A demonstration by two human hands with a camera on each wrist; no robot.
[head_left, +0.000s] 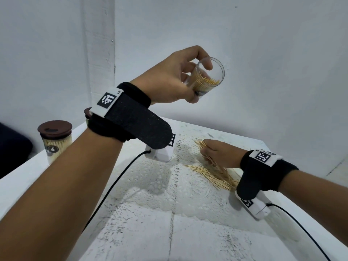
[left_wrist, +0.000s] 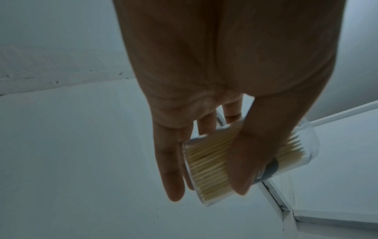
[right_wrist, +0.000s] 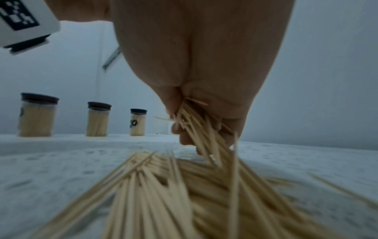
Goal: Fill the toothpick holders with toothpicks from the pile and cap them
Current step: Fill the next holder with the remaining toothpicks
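High at about one o'clock in the head view, the left hand (head_left: pixel 170 80) held an open, clear toothpick holder (head_left: pixel 208 77) tilted on its side, its fingers (left_wrist: pixel 172 169) and thumb curled round the wall. This holder looked partly filled, with room left above the toothpicks inside, and it carried no cap.

Down at four o'clock, the right hand (head_left: pixel 220 152) was low over the pile of toothpicks (head_left: pixel 212 175) on the lace-covered surface (head_left: pixel 150 185), its fingers (right_wrist: pixel 184 139) closed round a bunch of them; some sticks trailed out of the grip toward the pile.

At nine o'clock, along the far left edge, stood the capped holders (right_wrist: pixel 37 114): the right wrist view showed three, each packed with toothpicks under a dark brown cap. Those appeared finished.

By my reading, the work was well along: three holders done, a fourth being filled. What remained was loading the gripped bunch into the open holder, topping it up from the pile, and capping it. No loose cap showed in any view, nor any further empty holder.
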